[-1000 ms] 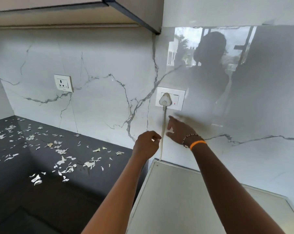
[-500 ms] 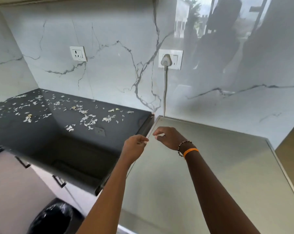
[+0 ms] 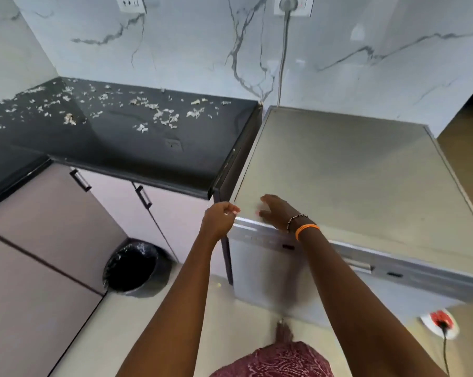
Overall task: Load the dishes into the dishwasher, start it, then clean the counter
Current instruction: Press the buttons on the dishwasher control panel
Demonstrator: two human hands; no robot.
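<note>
A silver dishwasher point(image 3: 346, 170) stands right of the black counter point(image 3: 137, 153), its door closed and its flat top bare. My right hand point(image 3: 276, 212) hovers over the front left corner of the top, fingers spread and empty. My left hand point(image 3: 219, 219) is just left of that corner, fingers curled loosely with nothing in them. Pale scraps point(image 3: 164, 118) lie scattered over the back of the counter. No dishes are in sight.
A grey cord point(image 3: 283, 55) runs from a wall socket point(image 3: 292, 4) down behind the dishwasher. A bin with a black liner point(image 3: 133, 268) sits on the floor by the pale cabinets point(image 3: 53, 227). A white floor socket with a red switch point(image 3: 440, 322) lies at the right.
Both hands came down from the wall socket to the dishwasher's front left corner. The view tilted downward, so the cabinets, bin and floor came into sight.
</note>
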